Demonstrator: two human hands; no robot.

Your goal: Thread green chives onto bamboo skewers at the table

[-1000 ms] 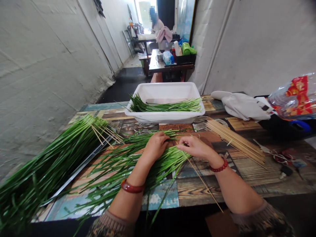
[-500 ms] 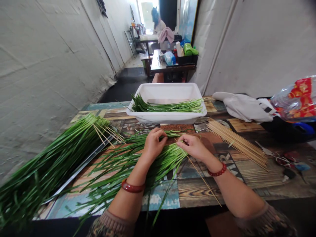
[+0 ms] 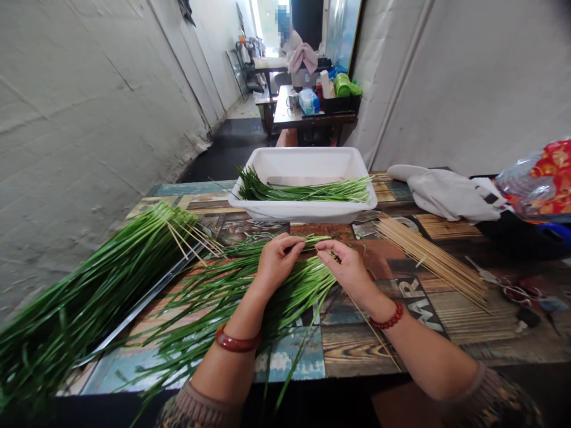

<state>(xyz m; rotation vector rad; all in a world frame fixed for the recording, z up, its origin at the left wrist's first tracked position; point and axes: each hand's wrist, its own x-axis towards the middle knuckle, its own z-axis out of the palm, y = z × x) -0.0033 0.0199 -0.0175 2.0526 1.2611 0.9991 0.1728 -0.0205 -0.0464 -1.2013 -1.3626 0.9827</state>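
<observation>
Garlic chives (image 3: 209,291) lie spread over the table, their pale stalk ends toward my right hand (image 3: 342,264). That hand is closed, thumb and forefinger pinching a thin bamboo skewer (image 3: 377,333), which slants under the palm toward the table's front edge. Just left of it, my left hand (image 3: 279,258) hovers over the chives with thumb and forefinger curled together. What its fingertips hold, if anything, is too small to make out. A thick bundle of chives (image 3: 102,285) lies at the left, with several skewers (image 3: 190,238) resting at its stalk end.
A white plastic tub (image 3: 303,211) with chives stands behind my hands. Loose skewers (image 3: 430,261) lie to the right, near scissors (image 3: 517,291), keys and a pale cap (image 3: 441,193). A metal strip (image 3: 138,309) runs beside the left bundle. A person sits farther back.
My right hand's fingers have straightened and come nearer my left fingertips. My left forefinger reaches farther right. The skewer still slants from the right hand; the view has shifted slightly.
</observation>
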